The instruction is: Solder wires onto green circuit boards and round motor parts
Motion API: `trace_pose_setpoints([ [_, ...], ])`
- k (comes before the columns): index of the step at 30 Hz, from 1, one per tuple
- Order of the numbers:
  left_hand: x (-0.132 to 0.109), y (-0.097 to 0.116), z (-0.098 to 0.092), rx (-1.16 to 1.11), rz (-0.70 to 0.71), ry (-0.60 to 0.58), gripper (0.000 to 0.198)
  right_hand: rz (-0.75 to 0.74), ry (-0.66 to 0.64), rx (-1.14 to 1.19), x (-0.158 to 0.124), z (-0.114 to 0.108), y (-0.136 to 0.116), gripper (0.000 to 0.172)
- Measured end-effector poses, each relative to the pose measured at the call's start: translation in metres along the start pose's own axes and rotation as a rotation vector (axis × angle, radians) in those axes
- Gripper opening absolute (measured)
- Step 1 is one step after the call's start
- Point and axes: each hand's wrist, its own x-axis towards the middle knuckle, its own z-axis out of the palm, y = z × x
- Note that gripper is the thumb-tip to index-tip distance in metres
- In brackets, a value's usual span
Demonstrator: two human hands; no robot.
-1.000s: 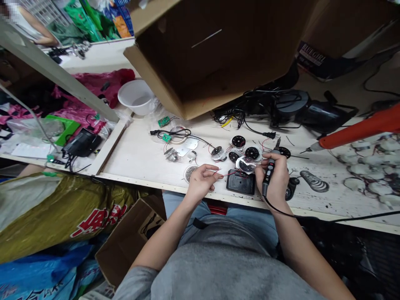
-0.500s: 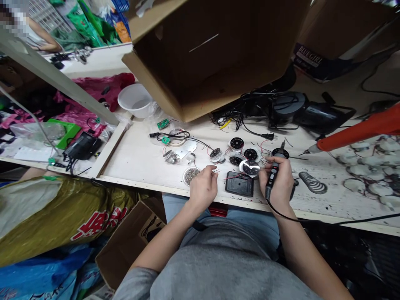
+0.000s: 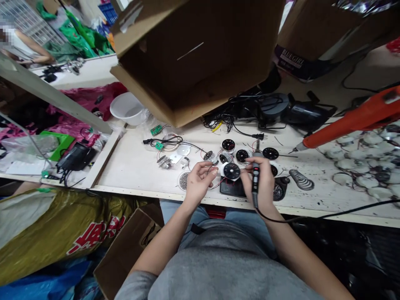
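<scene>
My right hand is closed around a black soldering iron with a small red light, its tip pointing away from me. Its thumb and forefinger touch the edge of a round part with a black disc face, tilted up above a black rectangular tray. My left hand is pinched beside that part, with thin wire at the fingertips. Just left of it stands a round dish of small metal pieces. Several similar black-faced round parts lie beyond my hands.
A large open carton overhangs the back of the bench. From the right reaches an orange-red tool, near many white round parts. A metal coil lies right of my hand. Another person's arm shows far left.
The view has shifted a little to the right. My hands have come closer together, and the black-faced round part has moved left toward my left fingers.
</scene>
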Motion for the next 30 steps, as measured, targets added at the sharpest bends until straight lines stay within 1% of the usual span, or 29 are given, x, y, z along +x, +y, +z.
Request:
trace_pose_setpoints([
  [2,0.003,0.007,-0.002,-0.03,-0.049,0.0,0.054,-0.099,-0.026,-0.004,-0.005,0.015,-0.004,0.022],
  [4,0.006,0.013,-0.005,-0.011,-0.086,0.011,0.054,-0.208,-0.042,-0.028,-0.009,0.027,-0.005,0.019],
  [5,0.008,0.015,-0.007,0.005,-0.095,0.02,0.052,-0.247,-0.048,-0.041,-0.011,0.031,-0.006,0.019],
  [7,0.011,0.017,-0.012,0.048,-0.1,0.036,0.048,-0.278,-0.059,-0.052,-0.014,0.034,-0.006,0.017],
  [9,0.015,0.017,-0.018,0.113,-0.097,0.037,0.043,-0.292,-0.064,-0.065,-0.014,0.032,-0.005,0.016],
  [12,0.022,0.016,-0.028,0.258,-0.076,0.029,0.037,-0.323,-0.029,-0.141,-0.008,0.018,0.0,0.014],
  [15,0.03,0.014,-0.037,0.445,-0.016,0.026,0.031,-0.313,0.027,-0.225,0.005,0.001,0.008,0.016],
  [17,0.033,0.013,-0.04,0.563,0.037,0.032,0.03,-0.299,0.038,-0.244,0.015,-0.006,0.013,0.017],
  [19,0.034,0.012,-0.041,0.663,0.089,0.052,0.03,-0.308,0.006,-0.24,0.024,-0.006,0.017,0.019],
  [22,0.033,0.011,-0.04,0.807,0.142,0.098,0.031,-0.35,-0.103,-0.216,0.035,0.002,0.021,0.021],
  [25,0.03,0.012,-0.041,0.911,0.165,0.143,0.028,-0.424,-0.202,-0.172,0.04,0.011,0.023,0.023],
  [27,0.027,0.013,-0.042,0.928,0.199,0.161,0.024,-0.464,-0.22,-0.163,0.039,0.012,0.025,0.022],
  [30,0.022,0.017,-0.042,0.88,0.267,0.206,0.02,-0.452,-0.205,-0.189,0.029,0.005,0.027,0.022],
])
